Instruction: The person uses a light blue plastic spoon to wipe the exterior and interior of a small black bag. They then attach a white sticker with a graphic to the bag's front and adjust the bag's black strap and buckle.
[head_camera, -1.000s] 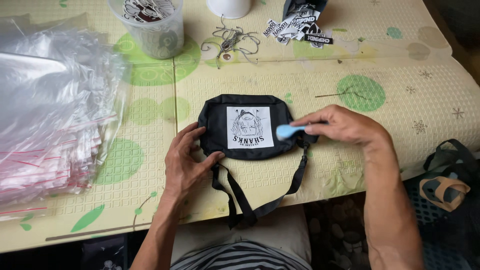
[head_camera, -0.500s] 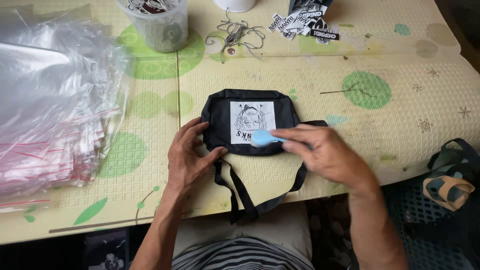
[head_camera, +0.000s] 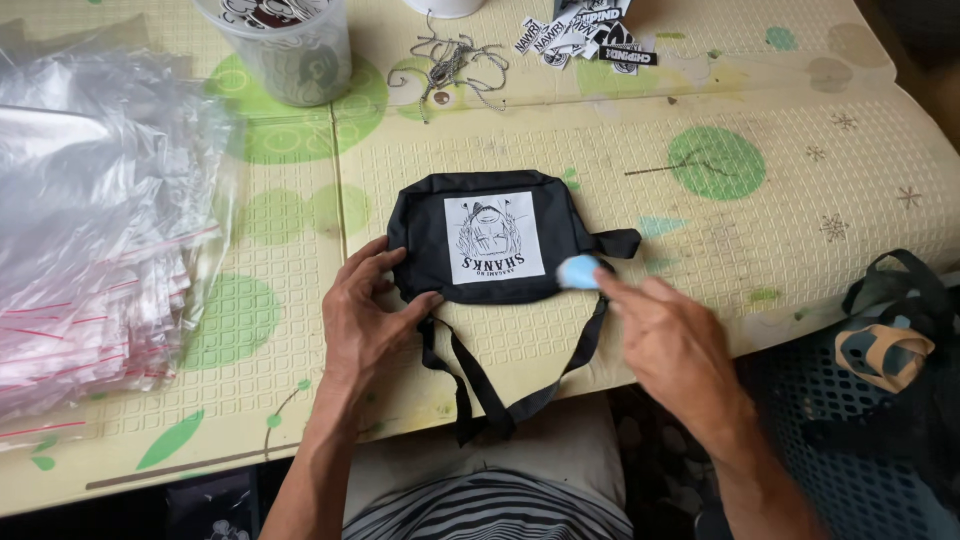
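Resting on the counter (head_camera: 700, 110) before you is 1 black pouch (head_camera: 490, 240) with 1 white patch. Your left hand (head_camera: 365, 315) presses its edge, fingers spread. Your right hand (head_camera: 675, 340) pinches 1 blue tool (head_camera: 577, 271) at its right end. 1 cup (head_camera: 290, 45) stands behind.

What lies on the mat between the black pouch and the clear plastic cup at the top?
In the head view, only bare patterned mat separates the black pouch from the clear plastic cup; the tangle of metal hooks sits off to the right.
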